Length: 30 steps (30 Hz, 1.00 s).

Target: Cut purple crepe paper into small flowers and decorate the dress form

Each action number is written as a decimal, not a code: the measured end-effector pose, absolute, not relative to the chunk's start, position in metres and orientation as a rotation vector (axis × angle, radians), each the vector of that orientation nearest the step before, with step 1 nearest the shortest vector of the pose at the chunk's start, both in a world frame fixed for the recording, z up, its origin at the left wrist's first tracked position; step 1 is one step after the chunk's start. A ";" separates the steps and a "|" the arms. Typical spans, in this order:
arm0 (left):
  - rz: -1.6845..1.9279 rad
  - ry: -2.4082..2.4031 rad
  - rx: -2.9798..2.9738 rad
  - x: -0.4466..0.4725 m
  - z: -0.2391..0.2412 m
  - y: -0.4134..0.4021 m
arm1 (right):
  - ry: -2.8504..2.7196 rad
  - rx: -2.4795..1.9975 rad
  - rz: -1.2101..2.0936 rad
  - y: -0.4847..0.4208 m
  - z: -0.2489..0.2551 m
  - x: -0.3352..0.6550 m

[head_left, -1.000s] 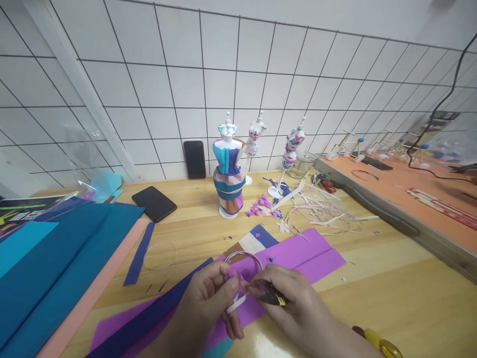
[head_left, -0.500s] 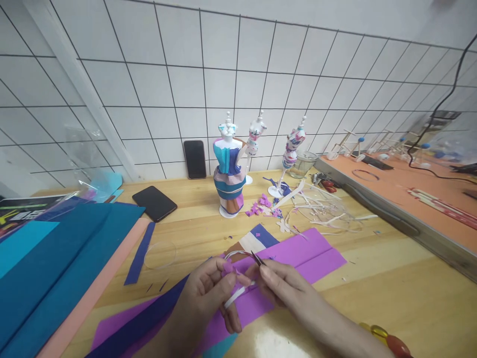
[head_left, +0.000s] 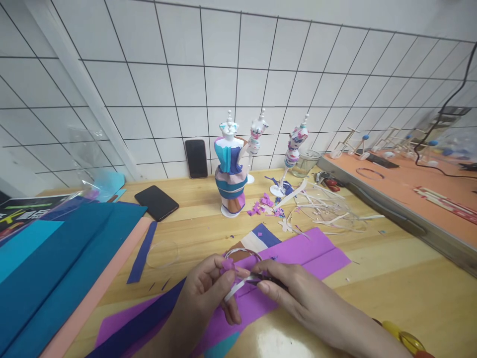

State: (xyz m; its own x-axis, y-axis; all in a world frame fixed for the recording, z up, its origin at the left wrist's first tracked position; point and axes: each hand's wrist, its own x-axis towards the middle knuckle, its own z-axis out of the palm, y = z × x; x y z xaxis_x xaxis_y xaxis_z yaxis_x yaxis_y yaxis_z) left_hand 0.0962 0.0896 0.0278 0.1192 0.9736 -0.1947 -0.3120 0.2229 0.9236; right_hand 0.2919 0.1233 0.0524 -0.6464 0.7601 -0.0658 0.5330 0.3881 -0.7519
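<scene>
My left hand (head_left: 208,288) pinches a small crumpled piece of purple paper (head_left: 228,266) between thumb and fingers. A narrow white strip (head_left: 234,290) lies across those fingers. From the right, my right hand (head_left: 288,288) grips dark, pointed tweezers (head_left: 266,279) between thumb and forefinger, their tips at the end of the white strip. Just behind the hands is a thin ring (head_left: 244,250), partly hidden by the fingers. Under both hands spreads a purple paper sheet (head_left: 316,253), with a dark blue strip (head_left: 149,318) over its left part.
Three small dress forms stand at the back, the largest (head_left: 231,174) wrapped in coloured paper. Purple scraps (head_left: 265,201) and tangled white strips (head_left: 328,204) lie right of it. Two phones (head_left: 157,203), teal paper sheets (head_left: 74,253) and an orange-topped tray (head_left: 402,189) surround the work area.
My right hand has turned the tweezers from pointing up and away to pointing left, down to the white strip. My left hand keeps its pinch on the purple paper.
</scene>
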 end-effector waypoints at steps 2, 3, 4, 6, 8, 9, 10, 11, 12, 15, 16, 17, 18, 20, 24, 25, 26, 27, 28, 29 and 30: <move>1.129 1.020 0.873 0.097 0.029 0.088 | -2.379 -1.136 1.104 0.123 0.053 0.291; 1.130 1.033 0.884 0.097 0.029 0.087 | -2.386 -1.134 1.100 0.123 0.054 0.291; 1.130 1.045 0.897 0.098 0.030 0.087 | -2.393 -1.133 1.097 0.123 0.054 0.291; 1.124 1.057 0.926 0.098 0.031 0.085 | -2.412 -1.123 1.093 0.123 0.055 0.290; 1.110 1.062 0.944 0.098 0.032 0.085 | -2.423 -1.109 1.095 0.122 0.055 0.290; 1.101 1.065 0.947 0.098 0.033 0.085 | -2.424 -1.102 1.095 0.122 0.055 0.289; 1.094 1.067 0.947 0.098 0.033 0.085 | -2.422 -1.097 1.096 0.122 0.056 0.289; 1.090 1.069 0.947 0.098 0.034 0.085 | -2.420 -1.092 1.098 0.121 0.056 0.289; 1.091 1.069 0.947 0.098 0.034 0.085 | -2.419 -1.085 1.100 0.121 0.056 0.289; 1.106 1.060 0.940 0.098 0.034 0.085 | -2.424 -1.054 1.112 0.122 0.056 0.289; 1.105 1.050 0.938 0.099 0.034 0.085 | -2.432 -1.042 1.112 0.122 0.055 0.289; 1.101 1.039 0.936 0.099 0.034 0.086 | -2.442 -1.031 1.110 0.122 0.055 0.289; 1.094 1.027 0.935 0.098 0.034 0.086 | -2.452 -1.021 1.107 0.123 0.055 0.290; 1.089 1.011 0.931 0.098 0.033 0.086 | -2.467 -1.006 1.102 0.123 0.054 0.290; 1.066 1.011 0.922 0.097 0.033 0.087 | -2.461 -1.021 1.099 0.122 0.052 0.290; 1.058 1.013 0.917 0.097 0.033 0.087 | -2.457 -1.023 1.106 0.122 0.052 0.290; 1.052 1.014 0.909 0.097 0.033 0.087 | -2.455 -1.024 1.110 0.121 0.051 0.290; 1.050 1.014 0.900 0.097 0.033 0.087 | -2.453 -1.024 1.111 0.121 0.051 0.290; 1.050 1.014 0.892 0.098 0.033 0.087 | -2.452 -1.024 1.109 0.120 0.051 0.290; 1.050 1.012 0.887 0.098 0.033 0.087 | -2.451 -1.025 1.106 0.120 0.051 0.290; 1.051 1.009 0.883 0.098 0.034 0.087 | -2.451 -1.026 1.104 0.120 0.051 0.290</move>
State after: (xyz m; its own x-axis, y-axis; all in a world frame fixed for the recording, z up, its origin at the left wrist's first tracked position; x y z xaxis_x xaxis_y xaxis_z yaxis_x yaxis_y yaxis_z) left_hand 0.0977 0.0873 0.0336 0.1716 0.9591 -0.2253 -0.2639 0.2651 0.9274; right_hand 0.2898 0.1199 0.0510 -0.7153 0.6973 -0.0462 0.4965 0.4606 -0.7358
